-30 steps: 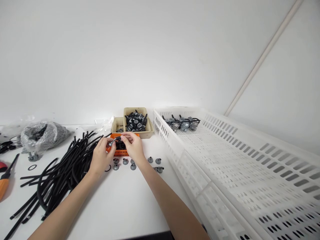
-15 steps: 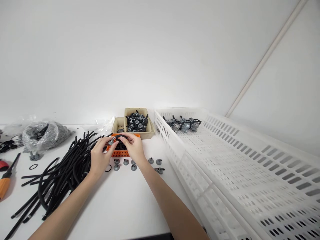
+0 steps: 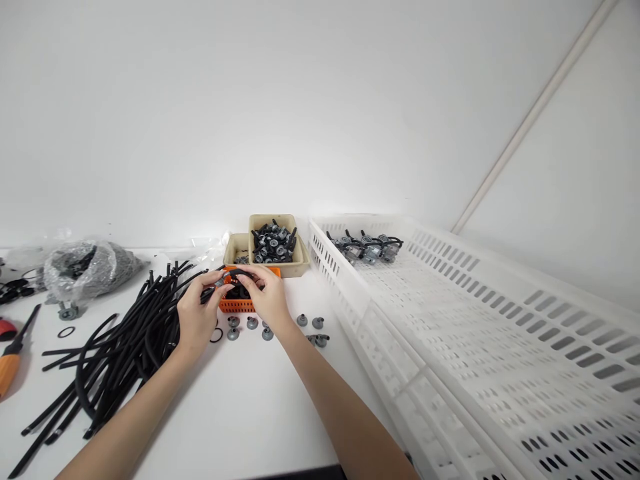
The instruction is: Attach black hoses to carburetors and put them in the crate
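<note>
My left hand [image 3: 194, 315] is closed, pinching a small grey fitting [image 3: 220, 282] between thumb and fingers. In my right hand [image 3: 271, 297], also closed, a short curved black rubber tube [image 3: 243, 272] is gripped, with one end at the fitting. Fingers cover the joint, so I cannot tell how far the tube sits on it. Both hands are above an orange basket [image 3: 237, 306] holding dark parts. Several grey fittings [image 3: 267, 333] stand on the table below my hands, and a black ring [image 3: 217, 335] lies near my left wrist.
Loose black tubes [image 3: 125, 340] are heaped at left, near a bag of grey parts [image 3: 95, 270] and an orange-handled tool [image 3: 10, 363]. Behind the basket stand beige bins [image 3: 303, 261]. A large white crate [image 3: 450, 320] fills the right, with several tubed assemblies [image 3: 370, 248] inside.
The fitting in my left hand has turned, and its left fingers have shifted slightly. My right hand stays at nearly the same spot with the tube.
</note>
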The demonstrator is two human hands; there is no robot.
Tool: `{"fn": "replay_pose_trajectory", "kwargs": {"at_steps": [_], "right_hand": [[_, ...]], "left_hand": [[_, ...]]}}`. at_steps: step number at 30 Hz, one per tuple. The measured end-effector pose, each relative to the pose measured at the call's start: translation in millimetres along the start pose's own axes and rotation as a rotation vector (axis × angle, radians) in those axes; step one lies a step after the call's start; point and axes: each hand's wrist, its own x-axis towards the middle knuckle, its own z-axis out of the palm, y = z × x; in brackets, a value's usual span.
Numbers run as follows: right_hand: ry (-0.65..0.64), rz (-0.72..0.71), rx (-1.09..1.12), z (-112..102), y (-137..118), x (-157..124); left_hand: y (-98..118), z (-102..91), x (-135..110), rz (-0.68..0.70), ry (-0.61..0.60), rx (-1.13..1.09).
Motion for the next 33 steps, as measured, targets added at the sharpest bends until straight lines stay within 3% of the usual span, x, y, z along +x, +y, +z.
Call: {"fn": "replay_pose_trajectory", "kwargs": {"at_steps": [5, 13, 21, 25, 33], "right_hand": [[0.002, 0.012, 0.036, 2.2, 1.9, -1.0], [0.013, -0.012, 0.049, 2.3, 1.6, -0.2], [-0.062, 0.059, 0.242, 6.8, 10.8, -0.4], [-0.068, 0.050, 0.205, 5.0, 8.4, -0.3], [-0.055, 0.024, 0.033, 1.6, 3.6, -0.8]], "left_hand": [[1.2, -0.2, 0.1, -0.019, 0.006, -0.007], [4.9, -1.9, -0.4, 0.080, -0.009, 0.060], [6.2, -3.3, 1.5, 0.160, -0.029, 0.105], [4.7, -3.6, 2.4, 0.176, -0.041, 0.115], [1.8, -4.9, -0.4, 0.075, -0.099, 0.163]]}}
